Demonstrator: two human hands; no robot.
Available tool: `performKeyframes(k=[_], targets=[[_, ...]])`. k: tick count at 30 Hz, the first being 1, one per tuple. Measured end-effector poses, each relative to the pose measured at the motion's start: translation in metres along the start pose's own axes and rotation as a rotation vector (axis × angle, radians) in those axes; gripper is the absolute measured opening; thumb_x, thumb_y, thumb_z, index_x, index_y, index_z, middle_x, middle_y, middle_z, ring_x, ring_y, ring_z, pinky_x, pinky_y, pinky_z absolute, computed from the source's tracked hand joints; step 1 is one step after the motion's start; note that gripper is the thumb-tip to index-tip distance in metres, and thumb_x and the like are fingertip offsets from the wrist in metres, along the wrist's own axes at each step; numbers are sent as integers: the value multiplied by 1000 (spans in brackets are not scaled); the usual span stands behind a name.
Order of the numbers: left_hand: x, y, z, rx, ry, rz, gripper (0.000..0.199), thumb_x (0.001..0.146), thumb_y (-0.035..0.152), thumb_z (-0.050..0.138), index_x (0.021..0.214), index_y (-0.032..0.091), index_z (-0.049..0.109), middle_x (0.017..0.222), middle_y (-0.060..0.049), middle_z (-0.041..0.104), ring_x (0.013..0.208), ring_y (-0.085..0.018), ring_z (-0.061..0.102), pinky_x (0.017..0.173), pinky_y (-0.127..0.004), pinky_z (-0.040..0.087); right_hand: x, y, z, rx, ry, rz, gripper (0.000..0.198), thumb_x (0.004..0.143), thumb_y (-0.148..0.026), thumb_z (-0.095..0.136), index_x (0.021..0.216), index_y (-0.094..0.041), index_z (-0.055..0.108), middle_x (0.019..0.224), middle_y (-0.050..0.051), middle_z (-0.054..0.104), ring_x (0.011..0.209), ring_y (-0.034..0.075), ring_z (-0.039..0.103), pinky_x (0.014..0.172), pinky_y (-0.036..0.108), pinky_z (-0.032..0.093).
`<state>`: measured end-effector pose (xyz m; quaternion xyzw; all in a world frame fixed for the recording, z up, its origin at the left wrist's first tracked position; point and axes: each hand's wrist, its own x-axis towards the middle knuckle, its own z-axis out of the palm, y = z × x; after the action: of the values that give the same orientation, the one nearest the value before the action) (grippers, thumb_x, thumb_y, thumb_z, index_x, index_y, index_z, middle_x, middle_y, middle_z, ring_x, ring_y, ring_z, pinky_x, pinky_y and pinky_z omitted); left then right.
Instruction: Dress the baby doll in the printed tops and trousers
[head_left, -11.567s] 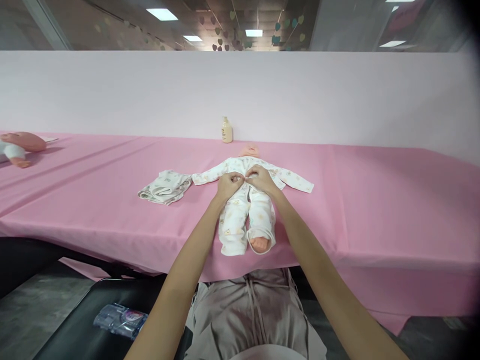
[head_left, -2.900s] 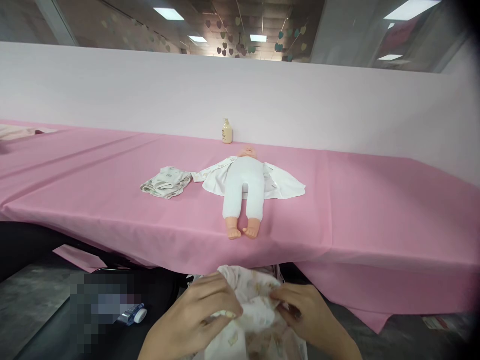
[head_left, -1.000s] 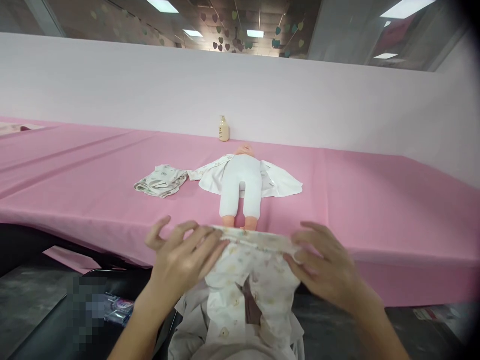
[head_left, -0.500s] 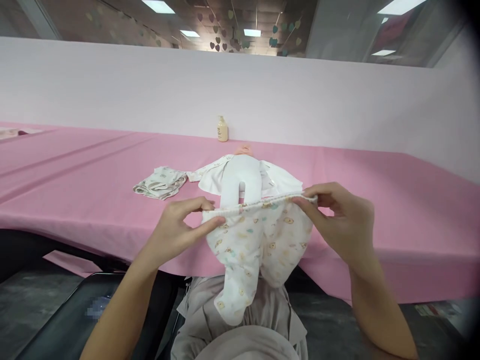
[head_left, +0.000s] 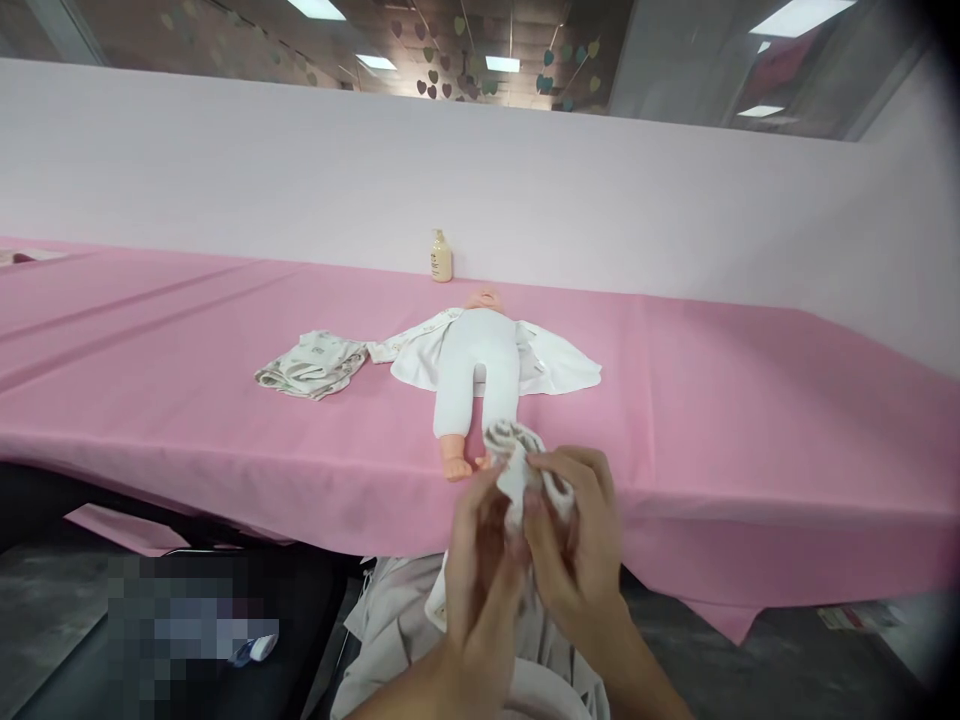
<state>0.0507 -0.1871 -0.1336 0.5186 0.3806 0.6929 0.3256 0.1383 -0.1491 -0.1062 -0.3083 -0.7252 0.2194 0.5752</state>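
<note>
Bunched up between both hands are small patterned baby pants (head_left: 517,470), gathered into a ring of cloth. My left hand (head_left: 480,560) pinches them from the left side. From the right, my right hand (head_left: 581,530) grips the same bunched cloth, thumb and fingers closed. Just beyond the hands a baby doll (head_left: 476,350) lies on its back, its white legs pointing toward me. One foot is bare in view; the other is partly hidden behind the cloth. Under the doll a white baby jacket (head_left: 559,360) is spread open.
A pink cloth (head_left: 750,420) covers the table. Folded patterned clothing (head_left: 315,365) lies left of the doll. A pump bottle (head_left: 441,257) stands behind it by the white wall (head_left: 300,170). A dark chair (head_left: 300,620) is at lower left.
The pants, earlier stretched wide by the waistband between my hands, are now bunched up. Both hands have come together in front of the doll's legs, and the doll's feet have come into view.
</note>
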Motion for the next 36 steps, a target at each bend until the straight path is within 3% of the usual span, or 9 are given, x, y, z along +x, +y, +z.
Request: performKeyframes(k=[3,7,12,17,22,25,28,30,36], targets=[[-20,5,-1,195,-40,127,47,94,24,44,140,27,36,136,-12,49,122,-26,52,96,-39,51,-16,-1,-16,130,-115,31,34,88,-28,55,121,-23,51,111,11,50,96,21,57,72,32,53],[-12,10,-17,442,-190,388,51,88,15,49,137,25,42,122,-12,57,113,-25,55,88,-39,52,-16,9,-25,161,-59,29,25,89,-19,53,113,-26,57,108,8,56,98,20,58,75,30,53],[8,10,-38,767,96,558,35,80,11,57,113,22,58,106,-9,51,102,-23,48,84,-37,42,-10,14,-21,161,-43,49,19,92,-21,49,108,-26,59,112,8,57,104,21,58,76,30,53],[17,11,-51,762,-136,443,17,83,19,59,101,21,60,113,-11,52,113,-26,47,88,-38,44,-8,15,-18,55,-75,22,17,92,-23,49,106,-27,60,115,8,55,104,21,58,67,27,54],[26,4,-59,678,-290,229,10,88,23,55,97,18,56,92,-6,62,83,-17,59,69,-26,48,-11,18,-15,-68,-77,24,15,92,-23,51,102,-24,62,115,10,55,81,16,61,48,23,47],[30,-1,-59,642,-214,194,6,88,23,57,88,17,57,80,-3,63,72,-14,59,62,-23,46,-12,20,-12,-102,-67,6,12,92,-24,50,94,-21,61,112,12,56,87,19,62,49,24,48],[32,-2,-57,598,-133,261,4,86,20,61,85,17,59,80,-2,65,75,-14,62,67,-24,48,-11,22,-10,-108,-50,34,15,93,-26,48,83,-20,58,109,11,58,100,22,60,60,26,52],[30,-3,-56,578,-100,299,3,84,18,62,87,18,60,82,-2,66,77,-14,63,69,-24,49,-9,23,-9,-92,-62,62,15,93,-26,46,85,-19,58,108,11,59,98,20,60,65,27,52],[22,-15,-61,547,80,232,30,81,23,68,109,21,58,94,-3,65,82,-15,64,73,-25,54,-6,16,-13,38,-194,73,5,86,-24,59,86,-20,63,103,9,64,92,19,63,71,28,54]])
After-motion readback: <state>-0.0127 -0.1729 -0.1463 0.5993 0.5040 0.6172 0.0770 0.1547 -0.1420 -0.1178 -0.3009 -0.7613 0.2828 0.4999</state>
